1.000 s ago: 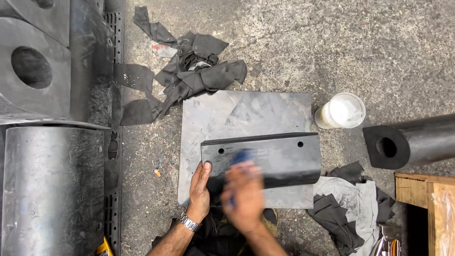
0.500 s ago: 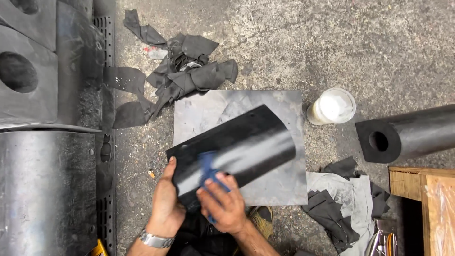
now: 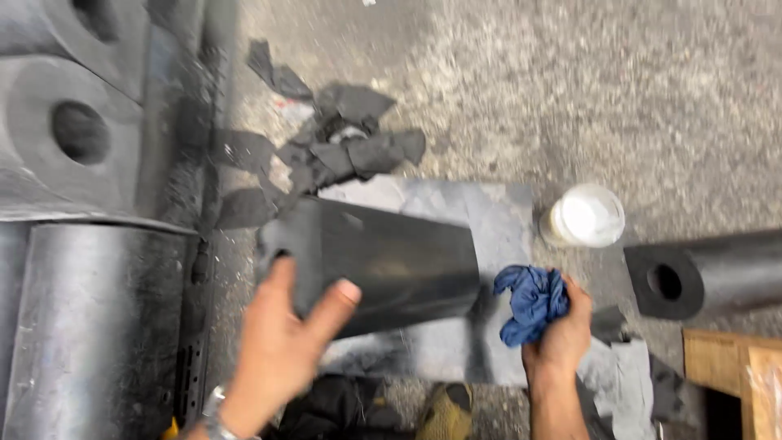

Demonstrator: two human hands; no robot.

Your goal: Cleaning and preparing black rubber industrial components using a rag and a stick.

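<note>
Right hand (image 3: 558, 338) lifted off black plate (image 3: 391, 261), grip closed on blue rag (image 3: 531, 301); left hand (image 3: 281, 342) open against plate.

White round container (image 3: 585, 215) with white lid seen on concrete floor, just beside right edge of grey sheet (image 3: 489, 212), above and near dark tube end; shape cylindrical, viewed from above; colour white with pale, slightly yellowish side wall. No label made out on it. Small yellow corner (image 3: 170, 429) of some item seen at bottom edge, left of centre; kind cannot be told. No signs or screens seen.
</note>
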